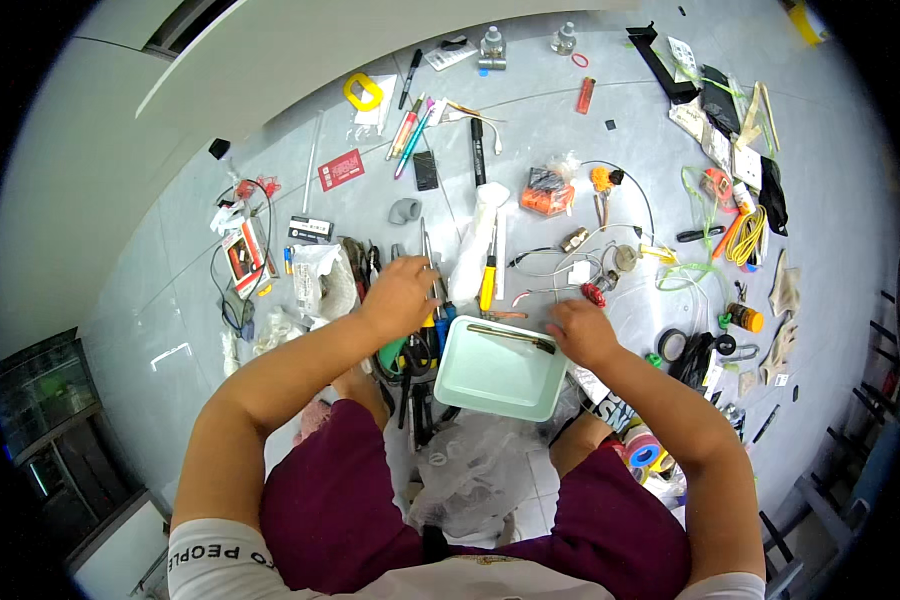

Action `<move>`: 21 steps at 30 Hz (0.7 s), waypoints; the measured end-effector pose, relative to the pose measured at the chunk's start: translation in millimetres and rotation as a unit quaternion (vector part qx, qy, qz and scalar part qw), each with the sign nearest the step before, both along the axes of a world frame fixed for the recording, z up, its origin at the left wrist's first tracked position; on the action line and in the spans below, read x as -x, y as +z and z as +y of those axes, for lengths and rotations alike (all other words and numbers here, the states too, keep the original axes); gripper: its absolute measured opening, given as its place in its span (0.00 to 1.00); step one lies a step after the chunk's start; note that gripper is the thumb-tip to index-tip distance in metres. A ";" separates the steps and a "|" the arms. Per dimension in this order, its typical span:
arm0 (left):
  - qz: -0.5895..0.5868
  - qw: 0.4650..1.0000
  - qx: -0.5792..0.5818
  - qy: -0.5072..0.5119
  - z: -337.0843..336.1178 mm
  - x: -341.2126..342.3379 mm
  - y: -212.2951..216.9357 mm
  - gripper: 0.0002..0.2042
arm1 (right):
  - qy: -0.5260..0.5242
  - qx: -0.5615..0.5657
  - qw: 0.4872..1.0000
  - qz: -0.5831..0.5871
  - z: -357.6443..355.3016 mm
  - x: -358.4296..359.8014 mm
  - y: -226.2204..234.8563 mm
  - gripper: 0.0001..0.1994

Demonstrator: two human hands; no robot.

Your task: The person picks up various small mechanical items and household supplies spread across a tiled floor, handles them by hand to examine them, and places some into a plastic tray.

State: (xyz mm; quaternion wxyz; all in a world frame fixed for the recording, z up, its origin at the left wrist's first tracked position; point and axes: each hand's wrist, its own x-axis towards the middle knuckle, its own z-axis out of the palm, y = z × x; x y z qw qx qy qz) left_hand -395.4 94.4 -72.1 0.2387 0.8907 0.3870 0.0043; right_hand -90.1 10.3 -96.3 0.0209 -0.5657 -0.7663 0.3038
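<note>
My left hand (402, 295) reaches over a row of hand tools, its fingers loosely bent and apart near a metal shaft. Close to its fingertips stands a screwdriver (488, 283) with a yellow-and-black handle. My right hand (584, 333) is curled beside the far right corner of a pale green tray (490, 398); whatever its fingers may hold is hidden. In the tray, along its far side, lies a slim brass-coloured tool (510, 337) with a dark end. Beyond the tray is a white wrapped bundle (478, 245). Pliers-like tools (415, 365) crowd the tray's left side.
Clear plastic bags (475, 465) lie between my legs. Thin cables (595, 240), an orange packet (547, 192) and a black marker (478, 150) lie ahead. At the right are a coiled yellow cord (745, 238) and rolls of tape (642, 447); a boxed item (247, 258) sits left.
</note>
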 end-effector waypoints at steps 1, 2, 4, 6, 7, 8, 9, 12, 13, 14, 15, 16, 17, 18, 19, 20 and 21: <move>0.038 0.999 0.014 0.012 2.5 4.1 -5.2 0.18 | 0.031 0.110 0.993 -0.005 1.3 -3.4 -6.7 0.12; 0.140 0.985 0.099 0.018 4.6 7.5 -10.2 0.20 | 0.010 0.069 0.997 0.018 3.4 -5.7 -13.9 0.10; 0.158 0.981 0.111 0.005 4.2 12.2 -6.8 0.20 | -0.029 -0.011 0.997 0.070 17.6 2.6 -17.6 0.07; 0.149 0.985 0.087 -0.007 3.4 17.8 -11.3 0.20 | -0.038 -0.078 0.996 0.032 44.2 6.8 -12.5 0.11; 0.146 0.986 0.075 -0.014 3.4 19.5 -11.7 0.20 | -0.031 -0.124 0.992 0.014 58.7 9.2 -9.4 0.12; 0.144 0.987 0.075 -0.013 3.8 19.8 -11.9 0.20 | -0.024 -0.168 0.985 -0.004 69.3 12.3 -9.3 0.13; 0.143 0.987 0.076 -0.011 5.7 19.9 -11.8 0.20 | 0.002 -0.139 0.990 0.014 77.1 16.6 -12.9 0.15; 0.125 0.990 0.066 0.002 4.8 22.5 -15.3 0.20 | 0.088 -0.028 0.995 0.034 89.1 38.8 -13.5 0.22; 0.121 0.991 0.062 0.001 4.7 21.9 -14.4 0.19 | 0.110 0.018 0.994 0.019 88.8 51.6 -5.0 0.23; 0.117 0.991 0.057 -0.001 4.7 20.6 -13.0 0.19 | 0.130 0.064 0.989 0.004 88.1 63.0 1.6 0.24; 0.131 0.989 0.069 -0.004 7.2 19.0 -9.9 0.19 | 0.125 0.104 0.987 -0.012 88.7 73.0 5.2 0.24; 0.131 0.989 0.075 0.000 7.0 19.6 -10.0 0.18 | 0.120 0.144 0.982 -0.028 89.2 81.6 7.9 0.24; 0.130 0.988 0.080 0.005 6.6 20.7 -10.0 0.17 | 0.115 0.184 0.975 -0.044 89.5 86.6 8.5 0.24; 0.127 0.988 0.084 0.007 8.6 21.2 -10.5 0.16 | 0.099 0.159 0.981 -0.040 89.9 84.6 3.2 0.24; 0.101 0.993 0.065 0.005 7.0 24.2 -11.4 0.16 | 0.087 0.135 0.986 -0.035 89.2 79.7 -7.4 0.24; 0.095 0.994 0.060 0.006 7.2 26.4 -12.5 0.16 | 0.074 0.111 0.991 -0.030 88.8 73.6 -17.5 0.24; 0.089 0.994 0.058 0.007 5.9 27.2 -11.1 0.17 | 0.040 0.073 0.997 -0.003 88.6 67.5 -22.5 0.19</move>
